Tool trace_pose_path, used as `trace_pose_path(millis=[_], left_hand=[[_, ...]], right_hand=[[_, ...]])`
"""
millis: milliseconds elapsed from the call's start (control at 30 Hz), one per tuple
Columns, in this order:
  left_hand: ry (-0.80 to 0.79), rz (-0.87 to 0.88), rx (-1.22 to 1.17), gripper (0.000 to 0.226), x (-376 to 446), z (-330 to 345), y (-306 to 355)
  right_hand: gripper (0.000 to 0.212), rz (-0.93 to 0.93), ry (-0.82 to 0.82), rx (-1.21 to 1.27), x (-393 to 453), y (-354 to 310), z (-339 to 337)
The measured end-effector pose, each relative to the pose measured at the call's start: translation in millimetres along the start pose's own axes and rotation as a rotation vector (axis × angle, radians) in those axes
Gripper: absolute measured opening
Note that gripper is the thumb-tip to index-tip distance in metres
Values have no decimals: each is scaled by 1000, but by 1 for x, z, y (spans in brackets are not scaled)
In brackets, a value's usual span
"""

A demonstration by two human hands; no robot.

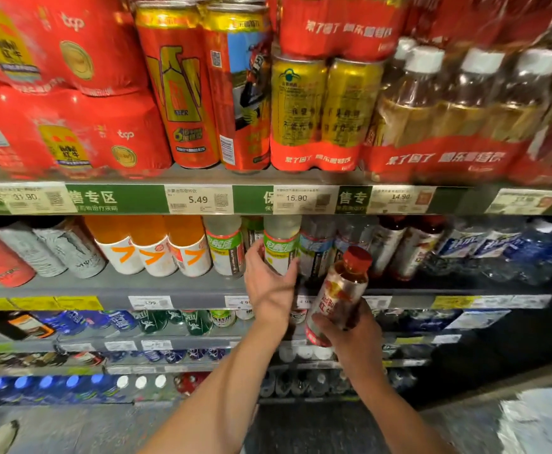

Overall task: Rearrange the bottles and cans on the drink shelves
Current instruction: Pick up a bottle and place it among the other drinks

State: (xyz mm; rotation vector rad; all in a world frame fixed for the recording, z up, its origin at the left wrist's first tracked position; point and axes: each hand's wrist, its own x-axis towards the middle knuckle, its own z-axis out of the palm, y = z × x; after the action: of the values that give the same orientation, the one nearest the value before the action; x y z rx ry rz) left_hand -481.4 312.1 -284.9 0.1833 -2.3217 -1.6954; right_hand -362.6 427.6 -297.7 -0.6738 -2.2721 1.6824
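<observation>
My right hand point(350, 335) is shut on a red-capped bottle point(340, 290) with an amber drink and a red bull label, held tilted in front of the second shelf. My left hand point(268, 280) reaches into that shelf and its fingers wrap around a pale bottle with a green label point(281, 247), which stands upright in the row. To its left stands a similar green-label bottle point(224, 244). A clear bottle with a blue label point(317, 247) stands just to its right, behind the red cap.
Orange bottles point(151, 244) and grey cans point(68, 250) fill the second shelf's left; dark and blue bottles point(497, 247) fill its right. The top shelf holds red cans point(183, 86), gold cans point(327, 103) and wrapped packs. Price tags point(199, 199) line the shelf edge. Lower shelves hold more bottles.
</observation>
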Motion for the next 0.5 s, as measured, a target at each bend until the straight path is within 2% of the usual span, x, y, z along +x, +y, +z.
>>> trace_pose_path(millis=[67, 233, 400, 500], left_hand=[[57, -43, 27, 77, -5, 2, 5], [224, -22, 36, 69, -11, -4, 1], [299, -60, 63, 70, -14, -7, 6], [328, -15, 120, 68, -16, -7, 6]], right_hand=[[53, 3, -27, 5, 3, 0, -9], [45, 17, -93, 67, 16, 5, -32], [46, -31, -131, 73, 25, 17, -49], [46, -49, -157, 95, 28, 22, -58]])
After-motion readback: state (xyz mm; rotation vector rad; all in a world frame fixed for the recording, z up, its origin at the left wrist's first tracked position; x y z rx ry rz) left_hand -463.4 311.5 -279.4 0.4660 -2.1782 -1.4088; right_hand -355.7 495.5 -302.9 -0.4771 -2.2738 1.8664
